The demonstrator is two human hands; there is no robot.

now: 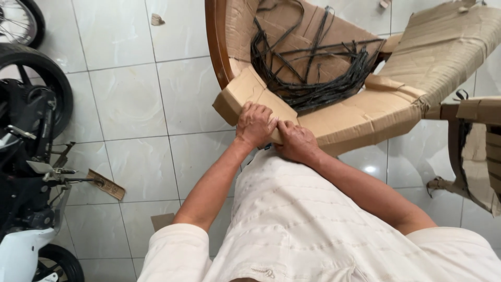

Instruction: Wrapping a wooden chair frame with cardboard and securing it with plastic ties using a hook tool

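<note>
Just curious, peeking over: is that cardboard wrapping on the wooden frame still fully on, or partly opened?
Partly opened. The cardboard wrapping is peeled back, exposing the wooden frame and loose black straps. Both hands, left hand and right hand, press its edge.

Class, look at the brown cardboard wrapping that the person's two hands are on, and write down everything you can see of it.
The cardboard wrapping is plain brown corrugated board, creased, dented and torn at its edges. It folds around a piece of furniture with a curved, glossy wooden rim, forming a shallow hollow that holds a tangle of black straps. One flap juts out to the left as a folded corner. The left hand and right hand press side by side on its near edge. It stands above a pale tiled floor.
</note>
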